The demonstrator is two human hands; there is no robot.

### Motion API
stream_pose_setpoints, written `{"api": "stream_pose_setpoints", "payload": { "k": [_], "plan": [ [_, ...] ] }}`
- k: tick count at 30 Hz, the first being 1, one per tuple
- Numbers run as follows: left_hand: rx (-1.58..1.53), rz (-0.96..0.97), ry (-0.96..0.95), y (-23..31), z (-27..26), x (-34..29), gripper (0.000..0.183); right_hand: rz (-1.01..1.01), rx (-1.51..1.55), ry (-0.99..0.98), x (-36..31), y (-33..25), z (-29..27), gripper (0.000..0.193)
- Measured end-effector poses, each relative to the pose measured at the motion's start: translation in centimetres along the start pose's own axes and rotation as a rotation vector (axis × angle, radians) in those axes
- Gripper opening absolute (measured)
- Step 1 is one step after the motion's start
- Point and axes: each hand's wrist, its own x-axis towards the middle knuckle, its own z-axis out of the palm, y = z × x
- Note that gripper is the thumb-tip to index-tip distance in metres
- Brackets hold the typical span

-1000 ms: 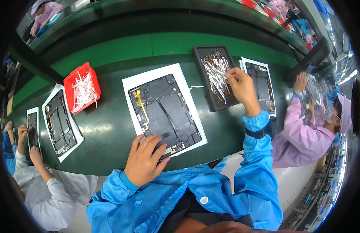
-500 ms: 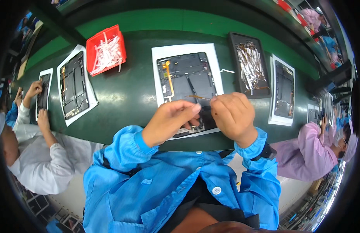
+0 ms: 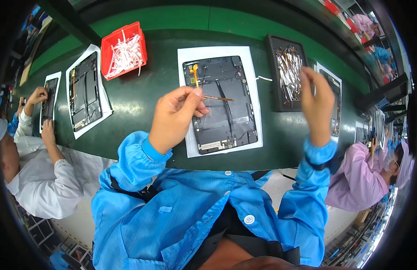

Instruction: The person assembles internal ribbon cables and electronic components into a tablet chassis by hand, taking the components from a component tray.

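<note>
A thin brown flex cable (image 3: 218, 97) is pinched between the thumb and fingers of my left hand (image 3: 178, 112), its free end pointing right. Below it lies an opened black tablet housing (image 3: 237, 119) on a white sheet (image 3: 258, 121). An orange flex cable (image 3: 194, 70) runs down the housing's upper left, partly covered by my left hand. My right hand (image 3: 317, 103) is in the air at the right edge of a black tray (image 3: 272, 74), fingers apart, with nothing visible in them. Several silver-and-brown flex strips (image 3: 289, 72) fill the tray.
A red bin (image 3: 143, 51) of white strips stands at the back left. Another tablet housing (image 3: 83, 92) lies left of it, and one more (image 3: 335, 101) beyond the tray. A small white strip (image 3: 264, 78) lies beside the tray. Co-workers sit on both sides.
My right hand has let go of the brown flex cable and moved right to the tray, its fingers spreading. My left hand has moved left and slightly away from me with the cable.
</note>
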Motion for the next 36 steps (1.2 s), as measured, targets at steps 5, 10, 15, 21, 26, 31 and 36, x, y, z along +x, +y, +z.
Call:
{"api": "stream_pose_setpoints", "payload": {
  "k": [5,10,15,21,26,31,36],
  "plan": [
    [0.123,-0.003,-0.058,1.2,-0.6,-0.4,0.023,-0.068,0.011,-0.285,1.6,0.4,0.0,0.026],
    [0.418,0.080,-0.245,2.1,-0.8,-0.1,0.023,-0.253,0.322,-0.557,-1.1,-7.5,1.9,0.035],
    [0.509,0.115,-0.283,2.4,-0.6,0.6,0.021,-0.323,0.320,-0.474,-1.3,-8.4,3.7,0.034],
    [0.539,0.191,-0.343,2.4,-0.8,0.5,0.023,-0.075,0.602,-0.696,-2.9,-9.2,4.0,0.016],
    [0.072,-0.080,-0.183,1.4,0.1,-1.6,0.026,0.632,1.069,-0.680,-4.7,-10.4,5.0,0.018],
    [0.070,-0.234,-0.355,-0.6,0.0,-3.9,0.014,0.799,1.295,-0.704,-5.8,-11.2,6.0,0.020],
    [0.171,-0.089,-0.280,-1.9,-0.5,-5.3,0.010,0.788,1.227,-0.823,-6.4,-12.5,5.2,0.021]
  ]
}}
